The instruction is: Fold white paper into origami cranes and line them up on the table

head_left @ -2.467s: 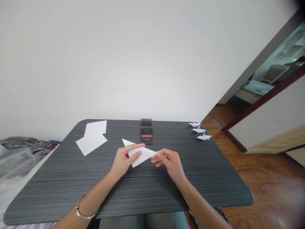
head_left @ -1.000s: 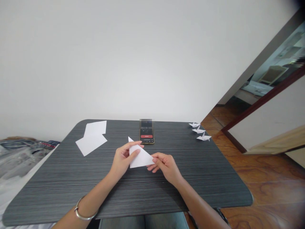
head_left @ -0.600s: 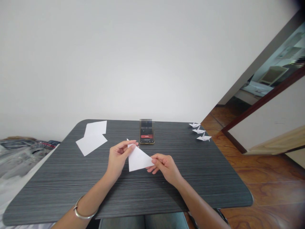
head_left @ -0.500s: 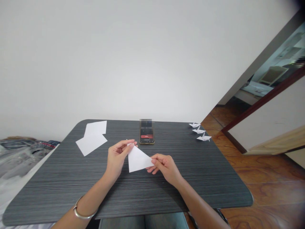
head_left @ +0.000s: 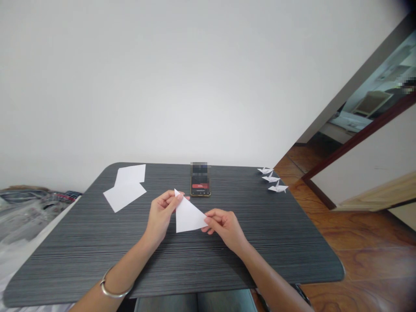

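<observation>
Apparently mid-fold, the paper triangle (head_left: 188, 218) is pinched at separate corners by left hand (head_left: 160, 212) and right hand (head_left: 225, 222); the next move likely calls for aligned edges.

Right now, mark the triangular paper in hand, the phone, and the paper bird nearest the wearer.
triangular paper (head_left: 189, 217), head view: middle of its visible face
phone (head_left: 200, 180), head view: middle of its screen
nearest paper bird (head_left: 278, 188), head view: middle of its body
</observation>
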Demonstrator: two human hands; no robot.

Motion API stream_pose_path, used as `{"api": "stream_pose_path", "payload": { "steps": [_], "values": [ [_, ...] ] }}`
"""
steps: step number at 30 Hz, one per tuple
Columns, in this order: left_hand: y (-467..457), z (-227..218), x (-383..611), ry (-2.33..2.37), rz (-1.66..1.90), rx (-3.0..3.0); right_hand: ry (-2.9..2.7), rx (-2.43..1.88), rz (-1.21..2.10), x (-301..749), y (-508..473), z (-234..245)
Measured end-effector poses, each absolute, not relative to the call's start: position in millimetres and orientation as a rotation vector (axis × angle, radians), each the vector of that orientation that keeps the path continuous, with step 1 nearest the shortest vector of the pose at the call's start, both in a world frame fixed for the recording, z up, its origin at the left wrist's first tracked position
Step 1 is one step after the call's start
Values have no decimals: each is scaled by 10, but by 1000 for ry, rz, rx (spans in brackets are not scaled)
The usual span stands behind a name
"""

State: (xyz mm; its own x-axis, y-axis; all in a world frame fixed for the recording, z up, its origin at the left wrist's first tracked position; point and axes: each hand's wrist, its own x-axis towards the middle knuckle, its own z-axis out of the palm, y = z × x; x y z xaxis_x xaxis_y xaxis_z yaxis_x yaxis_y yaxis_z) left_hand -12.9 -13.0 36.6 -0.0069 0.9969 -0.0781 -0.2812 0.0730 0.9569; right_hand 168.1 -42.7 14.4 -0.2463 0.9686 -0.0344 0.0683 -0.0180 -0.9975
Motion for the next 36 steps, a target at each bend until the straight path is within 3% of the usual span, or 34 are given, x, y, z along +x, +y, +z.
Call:
{"api": "stream_pose_path", "payload": {
  "steps": [8, 12, 15, 20, 36],
  "values": [
    [-154, 396, -94, 1034, 1109, 1052, -1467, -1141, 1439, 1666, -420, 106],
    [-141, 367, -113, 1080, 1042, 1200, -1421, -1194, 1276, 1704, -386, 139],
    [-143, 354, -113, 1082, 827, 1411, -1327, -1221, 1158, 1741, -356, 168],
    [-179, 359, -74, 1012, 518, 1679, -1338, -1207, 1254, 1755, -334, 180],
    [-148, 304, -124, 1061, 506, 1881, -1363, -1133, 1542, 1818, -339, 107]
  ]
}}
